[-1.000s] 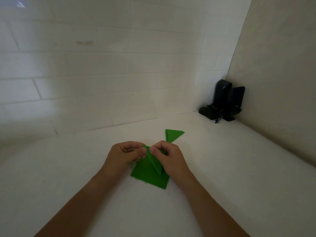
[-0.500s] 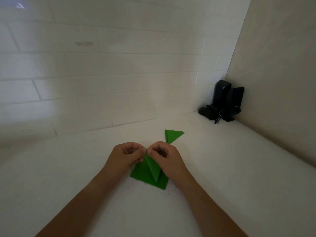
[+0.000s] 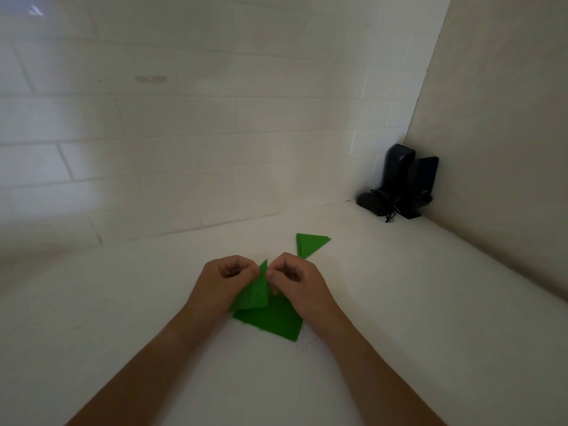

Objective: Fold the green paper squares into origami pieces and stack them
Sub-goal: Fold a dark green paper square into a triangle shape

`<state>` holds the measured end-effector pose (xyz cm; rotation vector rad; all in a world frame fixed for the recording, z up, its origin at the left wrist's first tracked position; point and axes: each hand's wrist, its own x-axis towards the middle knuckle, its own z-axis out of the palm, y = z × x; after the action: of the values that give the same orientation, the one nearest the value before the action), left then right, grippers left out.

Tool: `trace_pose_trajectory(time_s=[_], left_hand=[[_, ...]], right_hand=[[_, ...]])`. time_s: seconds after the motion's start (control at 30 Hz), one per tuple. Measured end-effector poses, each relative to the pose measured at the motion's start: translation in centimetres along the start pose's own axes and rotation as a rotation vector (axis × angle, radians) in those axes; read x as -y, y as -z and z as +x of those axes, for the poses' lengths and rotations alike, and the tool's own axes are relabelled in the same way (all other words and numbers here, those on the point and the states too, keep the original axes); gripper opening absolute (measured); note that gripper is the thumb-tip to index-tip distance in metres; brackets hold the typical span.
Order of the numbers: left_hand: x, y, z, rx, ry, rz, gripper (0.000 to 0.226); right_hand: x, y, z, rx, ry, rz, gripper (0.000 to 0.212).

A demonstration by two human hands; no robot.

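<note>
Both hands, left hand (image 3: pixel 226 279) and right hand (image 3: pixel 296 281), pinch a folded green piece (image 3: pixel 256 292) over the green paper squares (image 3: pixel 272 322); finished triangles (image 3: pixel 310 242) lie at 1 o'clock.

A second ago the narrow green folded paper piece (image 3: pixel 256 292) slanted from its tip between the hands down towards the right, lying across the right hand's side. Now it stands nearly upright, its tip poking up between the curled fingers of the left hand (image 3: pixel 226 279) and the right hand (image 3: pixel 295 279), and its lower edge has swung to the left. Both hands have drawn closer around the tip, apparently pinching it, though the fingertips are hard to make out.
</note>
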<state>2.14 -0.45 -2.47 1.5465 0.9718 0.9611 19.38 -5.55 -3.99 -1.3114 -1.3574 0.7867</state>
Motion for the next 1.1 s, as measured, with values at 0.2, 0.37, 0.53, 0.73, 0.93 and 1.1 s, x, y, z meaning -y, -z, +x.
trace_pose_trajectory(time_s=[0.2, 0.37, 0.53, 0.73, 0.93, 1.1], left_hand=[[0.04, -0.01, -0.02, -0.002, -0.027, 0.022, 0.012], [0.06, 0.05, -0.04, 0.052, -0.062, 0.083, 0.010], [0.18, 0.13, 0.08, 0.065, -0.070, 0.054, 0.009], [0.44, 0.00, 0.12, 0.081, -0.048, 0.083, 0.012], [0.88, 0.20, 0.34, 0.100, -0.043, 0.063, 0.025], [0.80, -0.02, 0.43, 0.064, -0.035, 0.016, 0.039]], right_hand=[[-0.01, 0.03, -0.04, 0.003, -0.009, -0.018, 0.015], [-0.03, -0.02, 0.00, -0.026, 0.012, -0.013, 0.012], [-0.20, -0.02, 0.04, -0.042, 0.039, -0.041, 0.013], [-0.26, 0.08, 0.25, -0.126, -0.020, 0.030, 0.012], [-0.59, -0.13, 0.23, -0.206, -0.094, 0.058, 0.021], [-0.55, -0.21, 0.21, -0.199, -0.050, -0.038, 0.014]])
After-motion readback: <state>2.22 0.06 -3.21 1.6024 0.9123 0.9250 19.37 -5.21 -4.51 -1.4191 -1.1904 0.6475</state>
